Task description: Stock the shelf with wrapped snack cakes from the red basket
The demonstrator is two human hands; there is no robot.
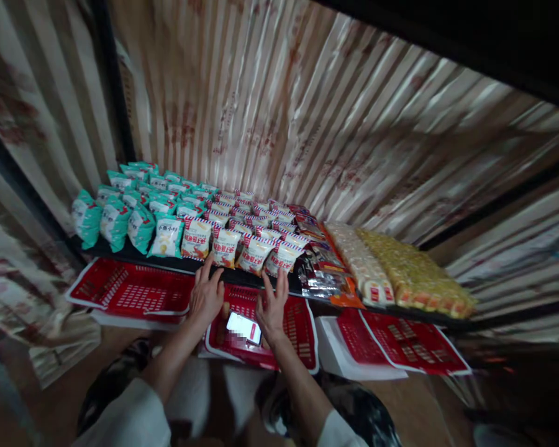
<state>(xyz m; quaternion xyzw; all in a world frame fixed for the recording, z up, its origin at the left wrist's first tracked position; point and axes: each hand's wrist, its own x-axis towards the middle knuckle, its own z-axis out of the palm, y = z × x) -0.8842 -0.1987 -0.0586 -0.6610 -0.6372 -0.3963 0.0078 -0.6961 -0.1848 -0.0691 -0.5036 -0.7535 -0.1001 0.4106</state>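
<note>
My left hand [207, 292] reaches toward the front row of snacks, fingers apart, with a fingertip at the lower edge of a white and orange snack bag [225, 247]. To its right, my right hand [272, 306] is also open. Its fingers point up at another snack bag [280, 257] of the same kind; whether they press on it I cannot tell. Neither hand holds anything. Between my wrists, a phone [243, 328] with a lit screen lies in the middle red basket [307, 329], below the shelf's front edge.
Teal snack bags [115, 223] fill the left of the black shelf [261, 282]. Dark shiny packets [326, 267], white packs [361, 264] and yellow packs [414, 273] lie on the right. Other red baskets [135, 288] stand below. A striped curtain [261, 99] hangs behind.
</note>
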